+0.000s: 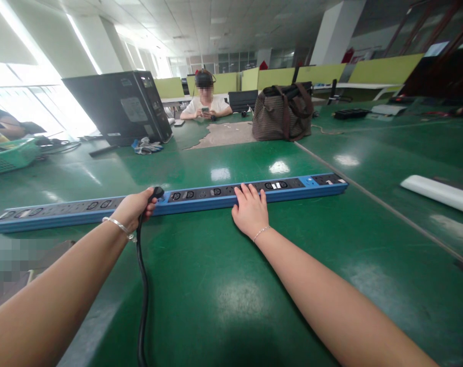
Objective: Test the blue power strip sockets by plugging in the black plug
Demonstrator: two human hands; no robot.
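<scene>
A long blue power strip (200,206) with black sockets along its top lies across the green table. My left hand (136,206) is closed around a black plug (158,192), held at the strip near its middle. Whether the plug's pins touch a socket is hidden. From that hand a thick black cable (144,285) hangs down towards me. My right hand (251,210) rests on the strip further right, fingers stretched over its top and the thumb at the front edge.
A black computer case (118,107) stands back left, with gloves (146,146) beside it. A green basket (13,155) is at far left. Behind the strip sits a brown bag (280,114). Another person (205,102) sits across, holding a phone. A white bar (441,193) lies right.
</scene>
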